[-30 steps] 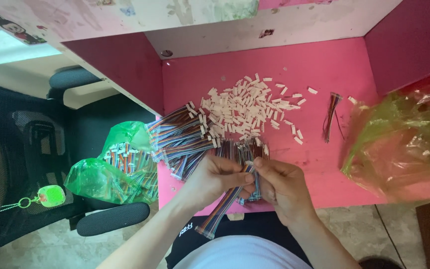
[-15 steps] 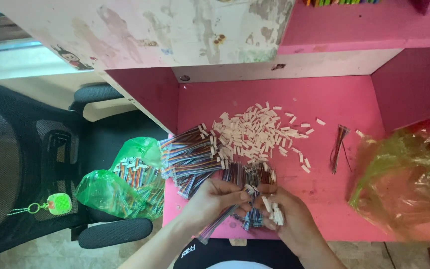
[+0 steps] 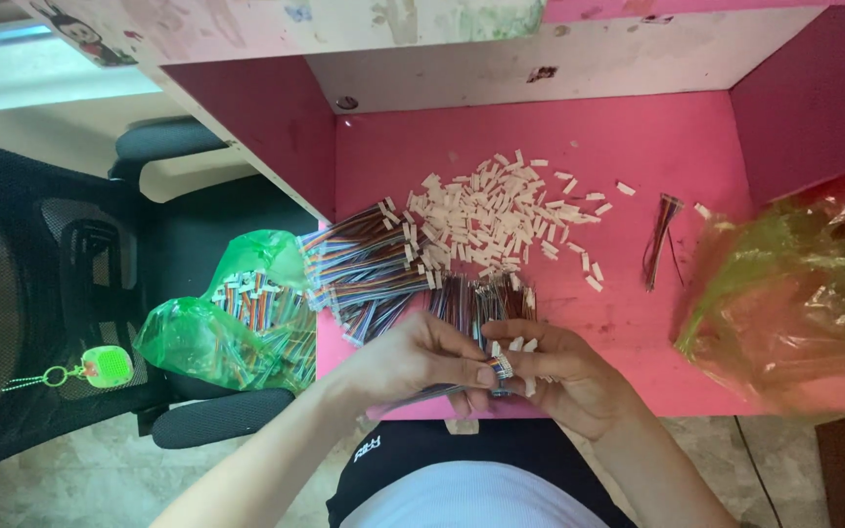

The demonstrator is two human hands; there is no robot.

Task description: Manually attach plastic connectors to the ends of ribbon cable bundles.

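Where the two hands meet at the near edge of the pink desk, a short bundle of coloured wires is pinched between them, its small white plug end showing at the fingertips. The left hand is closed on the wires from the left, thumb and forefinger pressed together on them, and the right hand is curled around the same bundle from the right, with a few small white pieces lying against its fingers. Just beyond the held wires, farther from the person, lies a dark sheaf of more wires, and to the left of the held wires a thick fan of striped wire bundles spreads to the desk's left edge. Beyond that sits a loose heap of small white plastic connectors, scattered toward the middle of the desk. Well to the right of the held wires lies a single thin wire set, and farther right a crumpled green plastic bag. Off the desk's left edge, another green bag filled with wires rests on a black chair, from which a small green tag hangs.
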